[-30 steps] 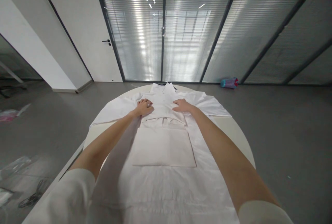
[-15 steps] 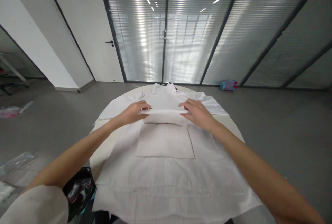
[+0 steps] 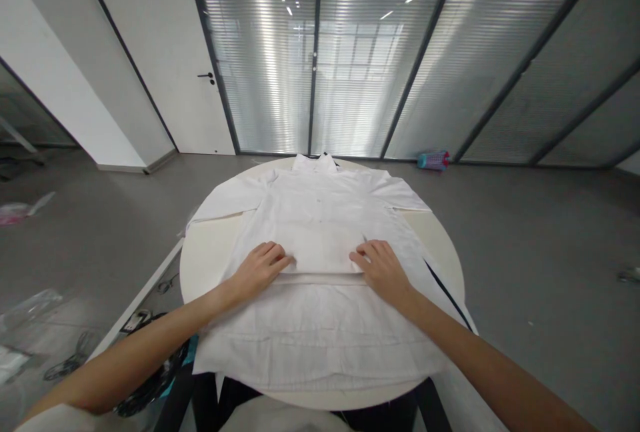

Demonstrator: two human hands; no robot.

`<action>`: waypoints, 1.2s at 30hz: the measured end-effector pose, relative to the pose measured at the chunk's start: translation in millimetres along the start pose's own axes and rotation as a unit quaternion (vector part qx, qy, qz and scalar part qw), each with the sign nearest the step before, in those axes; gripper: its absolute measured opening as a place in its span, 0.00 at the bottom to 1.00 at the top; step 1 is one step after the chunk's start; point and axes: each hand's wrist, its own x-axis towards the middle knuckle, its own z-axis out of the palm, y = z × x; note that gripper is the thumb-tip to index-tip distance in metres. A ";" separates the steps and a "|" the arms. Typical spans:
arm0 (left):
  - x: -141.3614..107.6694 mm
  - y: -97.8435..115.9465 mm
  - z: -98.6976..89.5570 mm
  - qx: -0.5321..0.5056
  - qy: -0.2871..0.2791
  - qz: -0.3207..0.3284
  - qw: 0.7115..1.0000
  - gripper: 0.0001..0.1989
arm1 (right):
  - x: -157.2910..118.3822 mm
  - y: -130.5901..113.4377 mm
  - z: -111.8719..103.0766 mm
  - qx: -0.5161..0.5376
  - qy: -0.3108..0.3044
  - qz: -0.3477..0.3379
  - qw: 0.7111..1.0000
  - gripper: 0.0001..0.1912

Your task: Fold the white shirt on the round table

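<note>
A white long-sleeved shirt point(image 3: 320, 219) lies flat on a round white table point(image 3: 210, 265), its collar point(image 3: 311, 164) at the far side and its sleeves spread to both sides. A doubled band of the cloth point(image 3: 320, 265) crosses the shirt's middle, with its edge running sideways. My left hand point(image 3: 260, 271) rests flat on the cloth at the band's left end. My right hand point(image 3: 383, 272) lies on the right end, fingers at the folded edge. Neither hand grips anything.
A teal and pink cylindrical object point(image 3: 433, 160) lies on the grey floor by the glass wall. A black bag with cables point(image 3: 155, 379) sits below the table's near left. Clear plastic sheeting point(image 3: 30, 305) lies on the floor at left. Dark chair legs point(image 3: 200, 399) show under the table.
The rectangular folded panel on the shirt is gone, and the cloth now lies flatter. My hands have let the lifted fold down and moved toward me. The view has tilted further down.
</note>
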 end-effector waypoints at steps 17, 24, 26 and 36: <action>68.4 5.5 29.1 -0.028 -0.037 -0.073 0.996 0.39 | 84.8 -30.0 33.5 0.124 -0.150 0.128 0.972 0.38; 55.8 3.4 35.6 -0.040 -0.029 -0.071 0.996 0.41 | 69.9 -23.8 45.9 0.123 -0.147 0.115 0.975 0.42; 56.5 3.2 35.7 -0.042 -0.031 -0.072 0.996 0.41 | 68.8 -21.7 44.7 0.127 -0.144 0.118 0.974 0.43; 53.3 4.6 37.1 -0.028 -0.015 -0.119 0.992 0.37 | 63.0 -18.5 41.0 0.127 -0.188 0.202 0.953 0.40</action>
